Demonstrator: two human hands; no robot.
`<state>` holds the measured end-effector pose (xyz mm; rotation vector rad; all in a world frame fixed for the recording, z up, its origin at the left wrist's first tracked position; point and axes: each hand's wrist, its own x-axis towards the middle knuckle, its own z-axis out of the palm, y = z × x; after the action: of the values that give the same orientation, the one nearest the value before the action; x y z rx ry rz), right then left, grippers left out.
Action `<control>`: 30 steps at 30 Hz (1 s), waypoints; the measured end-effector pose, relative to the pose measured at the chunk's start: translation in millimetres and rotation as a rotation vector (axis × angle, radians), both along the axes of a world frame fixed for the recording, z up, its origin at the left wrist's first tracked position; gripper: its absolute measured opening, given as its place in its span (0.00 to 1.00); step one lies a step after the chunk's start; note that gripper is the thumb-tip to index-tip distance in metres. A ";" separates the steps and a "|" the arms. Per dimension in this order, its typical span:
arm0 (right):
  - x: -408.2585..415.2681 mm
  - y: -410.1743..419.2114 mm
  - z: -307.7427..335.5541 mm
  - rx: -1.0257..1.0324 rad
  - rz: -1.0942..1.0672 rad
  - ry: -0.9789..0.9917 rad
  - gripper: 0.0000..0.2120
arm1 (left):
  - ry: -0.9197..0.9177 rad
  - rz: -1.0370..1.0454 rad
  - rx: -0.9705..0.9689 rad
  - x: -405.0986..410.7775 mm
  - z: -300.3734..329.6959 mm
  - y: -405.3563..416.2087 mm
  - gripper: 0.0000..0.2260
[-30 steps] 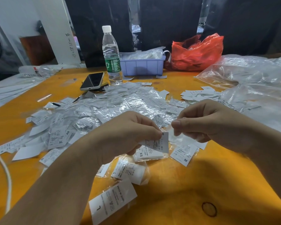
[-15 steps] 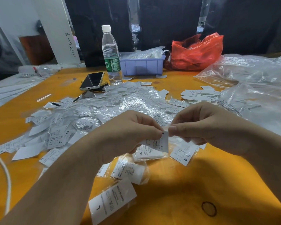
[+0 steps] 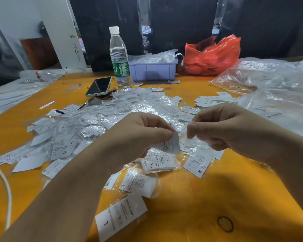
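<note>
My left hand (image 3: 138, 137) pinches a small white printed size label (image 3: 171, 145) by its top edge, just above the orange table (image 3: 199, 198). Close to its right, my right hand (image 3: 224, 130) pinches a thin clear plastic sleeve (image 3: 184, 131) between thumb and forefinger; the sleeve is hard to make out. A big heap of white labels in clear sleeves (image 3: 98, 123) spreads behind and left of my hands. Bagged packs marked XS (image 3: 159, 162), M (image 3: 198, 163) and L (image 3: 120, 216) lie below my hands.
At the back stand a water bottle (image 3: 120, 62), a phone (image 3: 99, 86), a purple tray (image 3: 153, 69) and a red plastic bag (image 3: 212, 56). Large clear plastic bags (image 3: 273, 84) cover the right side. A white cable (image 3: 5, 186) runs down the left edge.
My right hand has drawn a little to the right, away from the label, after meeting it half a second ago. The label now hangs tilted from my left fingers.
</note>
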<state>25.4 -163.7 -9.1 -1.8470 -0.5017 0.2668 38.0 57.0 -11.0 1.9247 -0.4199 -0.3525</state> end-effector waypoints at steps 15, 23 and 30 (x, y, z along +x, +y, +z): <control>-0.8 9.9 -7.7 -0.076 -0.053 -0.067 0.09 | 0.007 0.044 0.003 -0.6 -3.4 -6.7 0.06; -2.6 15.8 -14.1 -0.131 -0.182 -0.286 0.06 | 0.038 0.119 -0.040 -0.5 -7.9 -11.9 0.06; -4.8 19.8 -16.7 -0.212 -0.239 -0.365 0.05 | 0.074 0.140 -0.121 -0.8 -8.1 -13.5 0.06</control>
<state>20.6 -143.9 -25.8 -2.1539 -0.5082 -0.1903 37.2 43.5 -19.1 1.8055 -0.2504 -0.2983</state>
